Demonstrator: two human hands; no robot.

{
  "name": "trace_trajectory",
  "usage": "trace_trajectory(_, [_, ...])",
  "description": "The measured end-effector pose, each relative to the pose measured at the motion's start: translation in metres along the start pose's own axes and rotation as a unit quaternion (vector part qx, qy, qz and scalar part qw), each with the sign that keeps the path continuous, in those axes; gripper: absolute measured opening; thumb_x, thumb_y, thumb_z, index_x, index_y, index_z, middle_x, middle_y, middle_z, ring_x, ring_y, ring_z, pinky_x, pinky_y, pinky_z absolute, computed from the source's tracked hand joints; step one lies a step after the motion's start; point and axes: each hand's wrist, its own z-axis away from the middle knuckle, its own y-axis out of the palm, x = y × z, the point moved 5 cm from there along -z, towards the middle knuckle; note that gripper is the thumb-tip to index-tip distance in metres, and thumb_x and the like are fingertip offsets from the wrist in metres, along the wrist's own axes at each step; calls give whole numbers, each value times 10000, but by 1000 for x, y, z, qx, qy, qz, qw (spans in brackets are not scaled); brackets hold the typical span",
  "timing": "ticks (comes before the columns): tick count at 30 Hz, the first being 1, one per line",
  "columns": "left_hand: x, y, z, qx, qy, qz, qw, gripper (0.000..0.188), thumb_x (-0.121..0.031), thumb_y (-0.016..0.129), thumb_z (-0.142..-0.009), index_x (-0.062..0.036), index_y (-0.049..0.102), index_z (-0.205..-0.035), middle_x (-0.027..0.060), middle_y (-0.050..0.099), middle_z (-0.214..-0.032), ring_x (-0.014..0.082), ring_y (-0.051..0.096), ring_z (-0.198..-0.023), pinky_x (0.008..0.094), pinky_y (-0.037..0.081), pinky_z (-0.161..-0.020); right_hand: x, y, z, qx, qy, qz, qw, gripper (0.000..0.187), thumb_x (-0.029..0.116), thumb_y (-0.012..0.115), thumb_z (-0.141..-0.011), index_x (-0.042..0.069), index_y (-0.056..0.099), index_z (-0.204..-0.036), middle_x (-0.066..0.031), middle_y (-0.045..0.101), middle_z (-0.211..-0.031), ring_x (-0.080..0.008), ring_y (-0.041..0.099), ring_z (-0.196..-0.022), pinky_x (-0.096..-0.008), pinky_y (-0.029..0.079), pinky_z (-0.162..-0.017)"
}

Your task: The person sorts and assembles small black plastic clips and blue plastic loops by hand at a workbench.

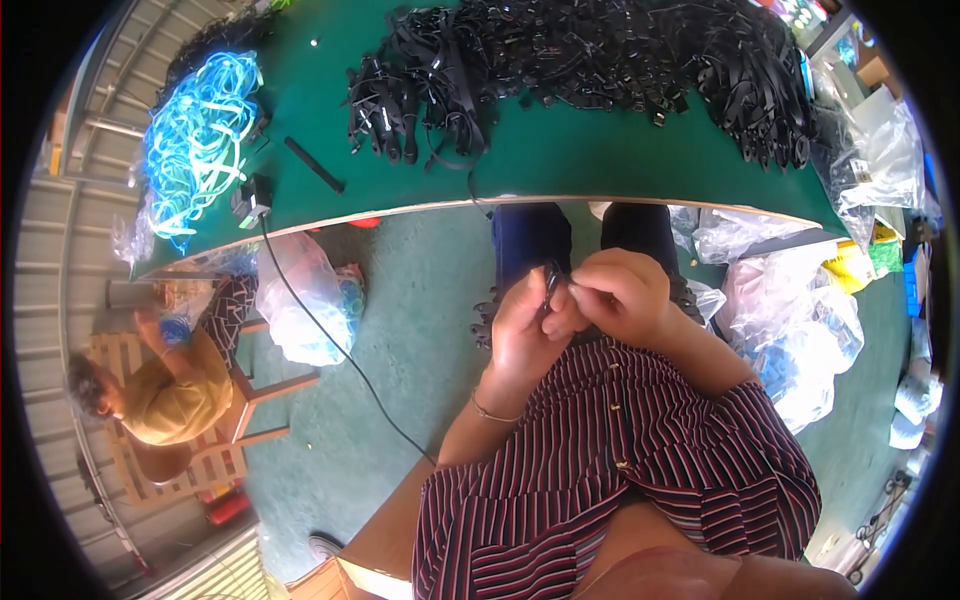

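Observation:
Over my lap, just short of the table edge, my left hand (535, 318) is closed on a small black piece (552, 279), which sticks up between thumb and fingers. My right hand (628, 297) meets it from the right, its thumb and fingertips pinched together at the piece. Whether the right fingers hold a part of it is too small to make out. Dark strap ends (484, 318) show beside my left wrist. On the green table (560, 165) lies a large heap of black straps (600, 60), some with shiny fittings. One thin strap hangs over the table's front edge.
Blue and pale green cords (200, 140) lie heaped at the table's left, near a black stick (314, 165) and a black box (251, 200) with a cable (335, 345). Filled plastic bags (305, 300) stand below. Another person (185, 395) sits at the left.

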Motion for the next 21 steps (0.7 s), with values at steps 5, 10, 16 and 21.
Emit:
trace_trajectory(5, [1, -5, -1, 30, -19, -39, 999, 402, -420, 397, -930, -70, 470, -745, -3, 380, -572, 112, 322, -523, 249, 277, -528, -6, 2, 2, -3, 22, -20, 1000, 234, -74, 643, -669, 13, 554, -867, -128, 589, -716, -239, 588, -563, -289, 465, -481])
trace_trajectory(10, [-16, -13, 3, -71, 11, -189, 979, 246, -244, 465, -922, -30, 525, -818, 14, 451, -629, 90, 375, -550, 223, 306, -530, -33, 12, 24, 86, 302, -244, 917, 155, -36, 612, -725, 11, 538, -854, -108, 543, -835, -181, 564, -706, -256, 455, -618])
trace_trajectory(16, [-24, -4, 8, -79, 65, -501, 860, 87, -69, 514, -884, -2, 549, -842, 11, 526, -703, 58, 458, -650, 214, 393, -569, -27, 7, 13, 102, 240, -184, 948, 64, 34, 512, -834, 33, 523, -771, -47, 425, -973, -143, 460, -857, -275, 384, -742])
trace_trajectory(21, [-28, -22, 15, -105, 52, -403, 908, 151, -152, 501, -894, -16, 555, -857, -33, 484, -684, 32, 403, -607, 180, 315, -539, -18, 7, 19, -44, 361, -653, 665, 147, 54, 463, -849, 59, 499, -707, -51, 401, -1013, -122, 432, -811, -278, 367, -702])
